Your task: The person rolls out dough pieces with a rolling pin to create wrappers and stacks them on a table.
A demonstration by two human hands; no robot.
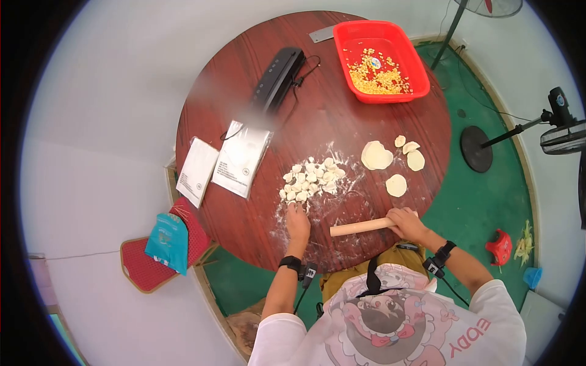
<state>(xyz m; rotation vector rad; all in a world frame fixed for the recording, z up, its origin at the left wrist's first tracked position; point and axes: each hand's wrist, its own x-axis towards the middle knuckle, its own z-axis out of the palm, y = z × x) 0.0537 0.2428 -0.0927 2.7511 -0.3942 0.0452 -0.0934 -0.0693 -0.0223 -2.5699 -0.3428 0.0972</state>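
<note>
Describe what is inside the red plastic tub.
Loose yellow corn kernels and a small round blue-and-white item lie inside the tub. Whatever the kernels cover cannot be seen.

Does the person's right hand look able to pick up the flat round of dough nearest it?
Probably, yes. The right hand is close to the dough round, and nothing seems to stand between them. It is holding the rolling pin, though, so it would likely have to let go first.

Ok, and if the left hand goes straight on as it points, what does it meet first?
The left hand would likely meet the near dough pieces first; whether its fingertips touch them now is unclear.
</note>
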